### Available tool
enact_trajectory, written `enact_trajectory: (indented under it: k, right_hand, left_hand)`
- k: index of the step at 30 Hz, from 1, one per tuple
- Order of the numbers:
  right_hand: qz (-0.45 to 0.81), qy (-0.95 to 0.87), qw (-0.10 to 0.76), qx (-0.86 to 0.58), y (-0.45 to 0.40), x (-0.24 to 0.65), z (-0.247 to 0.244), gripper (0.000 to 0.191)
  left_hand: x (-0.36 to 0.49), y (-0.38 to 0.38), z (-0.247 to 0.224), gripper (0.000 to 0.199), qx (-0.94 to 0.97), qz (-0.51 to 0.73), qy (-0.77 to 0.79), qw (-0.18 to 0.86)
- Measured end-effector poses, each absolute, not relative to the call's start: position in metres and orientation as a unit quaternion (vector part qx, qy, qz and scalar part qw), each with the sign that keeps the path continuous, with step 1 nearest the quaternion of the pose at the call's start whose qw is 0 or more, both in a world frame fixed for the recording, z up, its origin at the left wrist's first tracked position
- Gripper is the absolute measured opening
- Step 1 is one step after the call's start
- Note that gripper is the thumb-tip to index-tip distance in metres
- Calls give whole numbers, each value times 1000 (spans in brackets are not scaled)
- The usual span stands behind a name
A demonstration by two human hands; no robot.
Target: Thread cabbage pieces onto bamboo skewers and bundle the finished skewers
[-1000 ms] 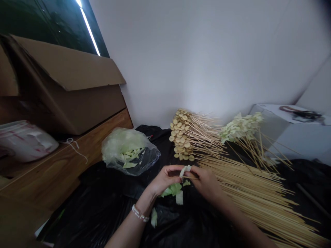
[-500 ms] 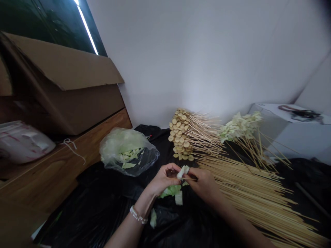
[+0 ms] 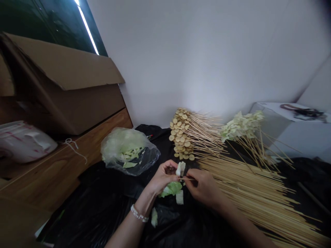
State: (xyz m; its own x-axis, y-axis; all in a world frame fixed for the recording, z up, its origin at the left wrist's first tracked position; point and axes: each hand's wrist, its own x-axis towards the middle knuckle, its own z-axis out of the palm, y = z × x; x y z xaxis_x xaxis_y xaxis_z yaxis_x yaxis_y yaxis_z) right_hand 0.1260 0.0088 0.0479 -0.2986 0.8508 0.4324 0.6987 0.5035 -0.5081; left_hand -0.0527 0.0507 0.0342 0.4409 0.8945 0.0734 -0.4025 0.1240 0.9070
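Observation:
My left hand [image 3: 164, 178], with a beaded bracelet on the wrist, pinches a pale cabbage piece [image 3: 180, 168] between thumb and fingers. A thin wooden skewer [image 3: 187, 178] runs sideways from the left fingertips to my right hand [image 3: 201, 184], whose closed fingers grip it. Below the hands, loose green cabbage leaves [image 3: 172, 189] and a pale piece [image 3: 179, 197] lie on black plastic [image 3: 111, 203]. Another strip [image 3: 154, 217] rests nearer the front. Whether the skewer tip is inside the held piece cannot be made out.
A clear bag of cabbage [image 3: 129, 151] sits left. Behind the hands are skewered round slices [image 3: 181, 134]; to the right, loose skewers [image 3: 253, 193] and cabbage skewers [image 3: 243, 125]. A cardboard box [image 3: 77, 106] and white container [image 3: 26, 143] stand left, a white box [image 3: 284, 134] right.
The cabbage piece is more upright in my left fingers. My right fingers have moved slightly away from it, and a gap shows between them and the piece.

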Motion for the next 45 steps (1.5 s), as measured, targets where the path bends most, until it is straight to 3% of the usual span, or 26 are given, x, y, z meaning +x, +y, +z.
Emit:
enact_trajectory:
  k: [14, 23, 31, 34, 37, 40, 45]
  right_hand:
    - [75, -803, 331, -490, 11, 127, 43, 26]
    - [89, -789, 361, -489, 16, 131, 34, 27]
    - [86, -780, 332, -522, 21, 131, 34, 32]
    - [64, -787, 320, -524, 20, 130, 34, 31]
    - [34, -806, 286, -518, 19, 130, 33, 29]
    - [2, -821, 236, -521, 19, 132, 32, 26]
    - [-25, -812, 201, -547, 22, 136, 33, 23]
  left_hand:
    - [-55, 65, 20, 27, 449, 516, 292, 668]
    - [-54, 61, 12, 40, 418, 496, 317, 692]
    - [-49, 55, 23, 36, 456, 451, 320, 697]
    - [-48, 57, 24, 32, 549, 447, 331, 624]
    - [-51, 59, 25, 19, 682, 441, 360, 459]
    - [-56, 60, 27, 20, 780, 408, 370, 297]
    - [-64, 67, 27, 16, 754, 448, 418, 239]
